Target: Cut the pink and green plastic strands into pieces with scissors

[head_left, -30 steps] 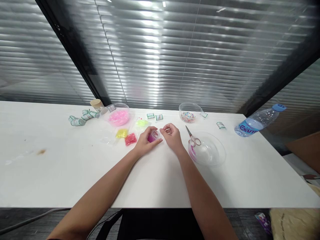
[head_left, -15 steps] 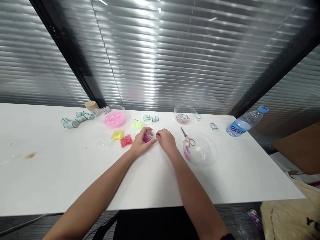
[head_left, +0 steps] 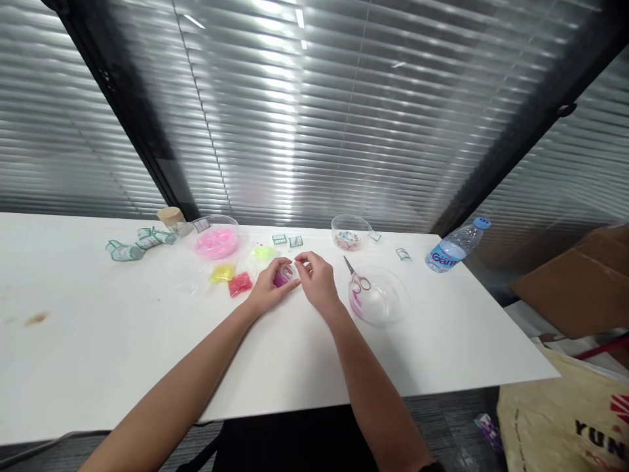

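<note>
Head view: left hand holds a purple-filled container, right hand pinched beside it, grip unclear.

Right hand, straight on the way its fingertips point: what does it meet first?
Probably the small clear container with purple contents, held in the left hand. The fingertips of the right hand are close beside its rim; depth is unclear, so I can't tell whether they touch.

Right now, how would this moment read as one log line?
left hand: around small clear cup with purple contents | right hand: fingertips beside cup, grip unclear | nearby: red packet, yellow packet, scissors
</note>
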`<state>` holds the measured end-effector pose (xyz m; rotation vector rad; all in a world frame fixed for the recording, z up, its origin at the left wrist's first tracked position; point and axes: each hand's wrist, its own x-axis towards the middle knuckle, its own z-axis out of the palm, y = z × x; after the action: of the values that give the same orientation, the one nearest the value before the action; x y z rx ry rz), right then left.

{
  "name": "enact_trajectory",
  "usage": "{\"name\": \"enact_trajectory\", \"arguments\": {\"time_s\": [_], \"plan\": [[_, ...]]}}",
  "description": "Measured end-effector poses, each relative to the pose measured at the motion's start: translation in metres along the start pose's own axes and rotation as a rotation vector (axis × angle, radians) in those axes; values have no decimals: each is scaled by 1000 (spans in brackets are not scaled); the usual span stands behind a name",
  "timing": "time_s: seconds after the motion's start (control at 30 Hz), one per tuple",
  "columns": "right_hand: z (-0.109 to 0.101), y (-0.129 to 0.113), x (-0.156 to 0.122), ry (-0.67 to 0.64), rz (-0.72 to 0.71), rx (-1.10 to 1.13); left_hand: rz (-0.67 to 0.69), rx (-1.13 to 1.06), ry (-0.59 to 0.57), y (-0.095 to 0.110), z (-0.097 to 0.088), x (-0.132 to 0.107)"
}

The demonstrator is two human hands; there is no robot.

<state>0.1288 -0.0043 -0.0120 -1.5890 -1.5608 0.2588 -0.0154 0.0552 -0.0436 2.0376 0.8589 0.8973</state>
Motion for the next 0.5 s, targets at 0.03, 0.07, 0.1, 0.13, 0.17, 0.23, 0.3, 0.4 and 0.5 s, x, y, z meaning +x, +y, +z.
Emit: {"name": "enact_trajectory", "arguments": {"time_s": [0.03, 0.07, 0.1, 0.13, 0.17, 0.23, 0.3, 0.4, 0.5], "plan": [[-1, -3, -1, 2, -7, 43, 19, -7, -11, 0, 0, 0], [0, -5, -2, -6, -5, 71, 37, -11, -19, 0, 0, 0], [1, -7, -3, -20, 4, 85, 52, -9, -22, 1, 0, 0], [2, -8, -3, -40, 15, 86, 63, -4, -22, 1, 0, 1], [2, -9, -3, -54, 24, 89, 71, 1, -21, 1, 0, 1], [0, -14, -4, -67, 31, 98, 85, -5, -21, 2, 0, 0], [-9, -20, -10, -47, 13, 87, 82, -11, -29, 2, 0, 0], [-37, -25, -36, 116, -34, 60, 17, 7, -30, 0, 1, -1], [-73, -11, -73, 464, 220, -56, -44, 10, -44, -3, 3, -1]]}}
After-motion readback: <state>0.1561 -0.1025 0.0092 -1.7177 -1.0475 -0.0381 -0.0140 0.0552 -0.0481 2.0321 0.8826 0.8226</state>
